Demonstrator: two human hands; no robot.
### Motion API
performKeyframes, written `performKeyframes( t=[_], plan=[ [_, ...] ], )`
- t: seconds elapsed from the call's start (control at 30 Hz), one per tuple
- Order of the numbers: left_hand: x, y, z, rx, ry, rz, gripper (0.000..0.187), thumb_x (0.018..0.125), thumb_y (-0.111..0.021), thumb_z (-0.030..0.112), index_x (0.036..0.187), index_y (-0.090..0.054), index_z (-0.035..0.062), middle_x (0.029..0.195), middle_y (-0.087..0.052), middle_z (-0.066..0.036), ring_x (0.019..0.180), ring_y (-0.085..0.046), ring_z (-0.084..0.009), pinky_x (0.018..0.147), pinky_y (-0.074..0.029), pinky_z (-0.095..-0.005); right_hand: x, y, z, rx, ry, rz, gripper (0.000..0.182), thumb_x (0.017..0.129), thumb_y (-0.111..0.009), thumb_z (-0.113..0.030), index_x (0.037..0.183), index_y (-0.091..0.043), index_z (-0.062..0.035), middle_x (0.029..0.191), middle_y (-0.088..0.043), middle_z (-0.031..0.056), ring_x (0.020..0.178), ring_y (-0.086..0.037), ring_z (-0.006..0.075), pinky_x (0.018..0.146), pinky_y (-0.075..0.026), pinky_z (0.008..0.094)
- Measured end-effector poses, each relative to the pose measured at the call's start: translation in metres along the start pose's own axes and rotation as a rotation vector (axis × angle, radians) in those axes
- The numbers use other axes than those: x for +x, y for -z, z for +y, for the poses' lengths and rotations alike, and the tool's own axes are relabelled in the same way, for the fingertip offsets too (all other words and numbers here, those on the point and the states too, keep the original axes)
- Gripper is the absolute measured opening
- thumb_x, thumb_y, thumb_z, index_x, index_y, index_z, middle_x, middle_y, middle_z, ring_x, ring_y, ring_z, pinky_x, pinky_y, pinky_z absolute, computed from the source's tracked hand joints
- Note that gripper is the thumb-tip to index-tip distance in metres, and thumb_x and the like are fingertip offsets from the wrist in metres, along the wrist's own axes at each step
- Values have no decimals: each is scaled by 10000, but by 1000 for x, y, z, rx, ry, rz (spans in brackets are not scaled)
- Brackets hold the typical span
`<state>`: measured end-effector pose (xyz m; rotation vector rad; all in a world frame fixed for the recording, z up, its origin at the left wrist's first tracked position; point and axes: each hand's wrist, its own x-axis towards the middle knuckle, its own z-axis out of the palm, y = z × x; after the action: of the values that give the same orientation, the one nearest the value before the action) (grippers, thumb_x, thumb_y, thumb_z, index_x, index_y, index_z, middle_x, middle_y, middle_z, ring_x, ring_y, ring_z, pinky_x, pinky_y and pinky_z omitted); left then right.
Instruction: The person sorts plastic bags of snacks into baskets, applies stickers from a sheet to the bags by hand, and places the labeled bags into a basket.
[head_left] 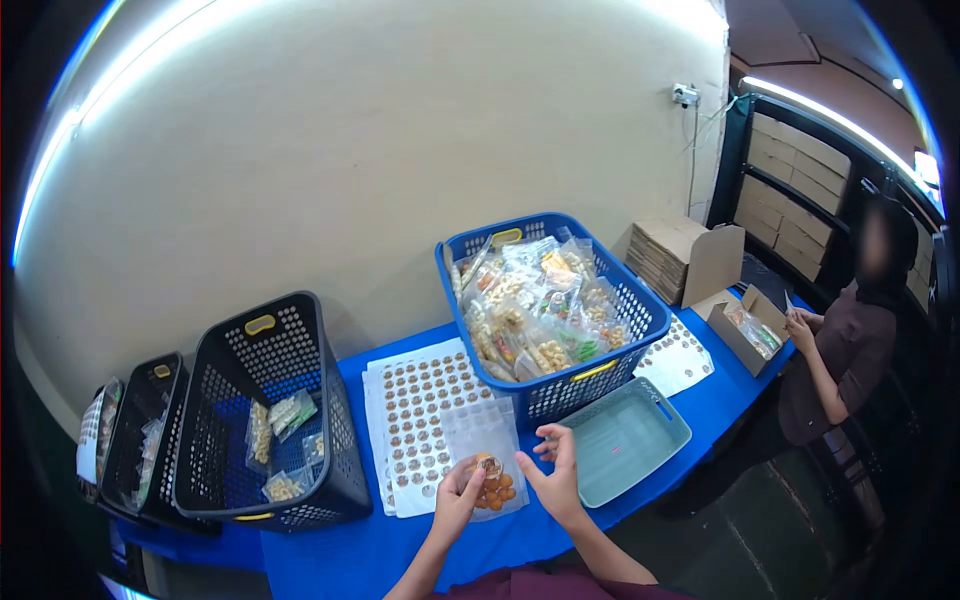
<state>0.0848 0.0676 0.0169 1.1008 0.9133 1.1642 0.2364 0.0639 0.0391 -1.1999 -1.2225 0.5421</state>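
My left hand is closed on a small clear plastic packet of round brown snacks, held just above the table's front part. A round label shows on the upper part of the packet. Close to the packet's right side is my right hand, its thumb and fingers apart, with nothing visible in it. Behind the packet lies a pale translucent sheet. It overlaps white sheets of round brown stickers on the blue tablecloth.
Filled snack packets heap up in a blue basket; a green tray stands before it. To the left, a dark basket holds several packets. Cardboard boxes and an open carton stand right, near another person.
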Motion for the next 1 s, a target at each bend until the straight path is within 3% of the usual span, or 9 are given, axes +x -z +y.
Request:
performKeyframes(
  t=[0.07, 0.1, 0.23, 0.37, 0.53, 0.73, 0.93, 1.0],
  plan=[
    [0, -3, -7, 38, -9, 39, 334, 883, -520, 165, 1148, -468, -31, 952, -611, -110, 866, -591, -145, 737, -478, -245, -4, 3, 5, -11, 5, -36, 320, 698, -695, -98, 961, -519, -52, 956, -483, 49, 793, -488, 125, 696, -397, 246],
    [1, -3, -7, 39, -19, 48, 317, 883, -518, 160, 1132, -475, -30, 949, -611, -107, 859, -592, -142, 733, -478, -242, -5, 3, 8, -70, 80, -72, 249, 695, -699, -117, 898, -563, -71, 973, -488, 61, 840, -498, 157, 714, -405, 259],
    [-2, -9, -8, -3, -19, 77, 246, 884, -516, 143, 1064, -503, -26, 930, -613, -91, 828, -591, -129, 714, -475, -229, -22, -6, 2, -200, 144, -29, 220, 689, -703, -150, 880, -615, -84, 1007, -493, 100, 957, -483, 239, 810, -394, 324],
    [-8, -4, -21, -24, -21, 47, 236, 888, -507, 175, 1032, -518, -12, 906, -617, -100, 797, -609, -146, 679, -485, -239, -41, -13, 6, -248, 84, -5, 176, 696, -703, -163, 829, -632, -74, 1030, -487, 103, 961, -481, 260, 832, -380, 352],
    [-19, 0, -20, 32, -21, 30, 214, 897, -495, 169, 1024, -519, -1, 851, -614, -91, 722, -604, -126, 607, -480, -222, -54, -17, 17, -40, -42, -12, 129, 728, -679, -147, 798, -628, -50, 1043, -475, 91, 958, -492, 198, 829, -400, 307],
    [-25, 25, -22, 6, 16, 58, 250, 887, -520, 156, 1033, -520, -47, 901, -615, -95, 807, -592, -125, 696, -469, -223, -57, -30, 10, 15, -83, -140, 130, 731, -683, -142, 812, -634, -53, 1067, -462, 85, 935, -493, 161, 783, -406, 268],
    [-40, 49, 0, 8, -43, 73, 298, 892, -514, 172, 1081, -515, -58, 965, -603, -103, 866, -579, -130, 742, -465, -232, -63, -57, -12, 43, -151, -133, 67, 727, -674, -73, 754, -618, -49, 1063, -436, 87, 927, -484, 132, 721, -417, 238],
    [-45, 62, 7, 6, -68, 42, 312, 897, -505, 186, 1092, -512, -58, 974, -601, -100, 863, -576, -122, 744, -463, -230, -67, -68, -19, 120, -135, -168, 170, 743, -646, -28, 895, -570, -28, 1071, -430, 78, 880, -501, 120, 713, -417, 230]
  ],
)
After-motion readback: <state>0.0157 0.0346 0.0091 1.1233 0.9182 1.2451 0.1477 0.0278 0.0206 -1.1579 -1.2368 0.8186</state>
